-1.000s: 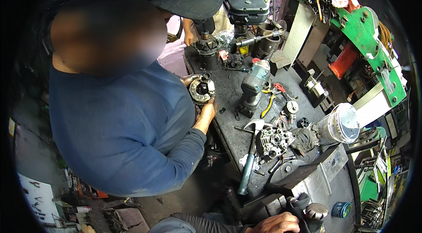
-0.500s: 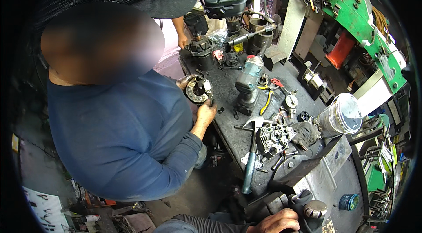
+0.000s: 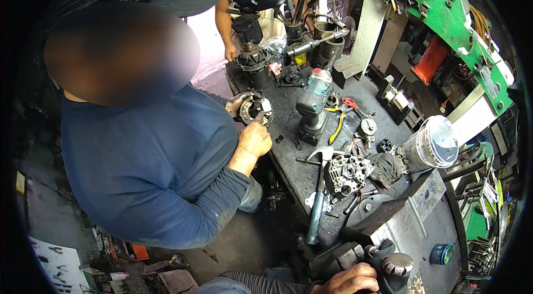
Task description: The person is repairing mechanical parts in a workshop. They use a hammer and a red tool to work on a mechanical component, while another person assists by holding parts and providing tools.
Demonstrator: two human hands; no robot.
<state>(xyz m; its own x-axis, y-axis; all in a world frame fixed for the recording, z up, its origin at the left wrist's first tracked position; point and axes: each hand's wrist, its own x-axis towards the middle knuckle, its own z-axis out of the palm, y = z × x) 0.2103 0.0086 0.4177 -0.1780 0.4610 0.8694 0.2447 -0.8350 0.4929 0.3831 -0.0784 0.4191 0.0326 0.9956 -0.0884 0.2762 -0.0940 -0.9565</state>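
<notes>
At the lower edge my left hand (image 3: 351,279) reaches in from the left, its fingers curled down beside a dark metal block (image 3: 340,258). What lies under the fingers is hidden. Right of it stands a black part with a ridged, round metal cap (image 3: 398,264). My right hand does not show. Across the bench corner, a co-worker in a blue shirt (image 3: 150,166) holds a round, ring-shaped metal part (image 3: 250,112) in one hand. The co-worker's other hand (image 3: 255,140) has a finger on that part.
On the dark bench (image 3: 283,161) lie a claw hammer (image 3: 317,211), a cast metal housing (image 3: 348,175), yellow-handled pliers (image 3: 336,128) and a cordless impact wrench (image 3: 315,102). A white bucket (image 3: 430,147) stands right, near a blue tin (image 3: 442,254). Another person's arm (image 3: 223,30) reaches in behind.
The co-worker's nearer hand has moved from the ring part's lower edge up onto its face. The person behind shows a second arm. My left hand has stayed in place.
</notes>
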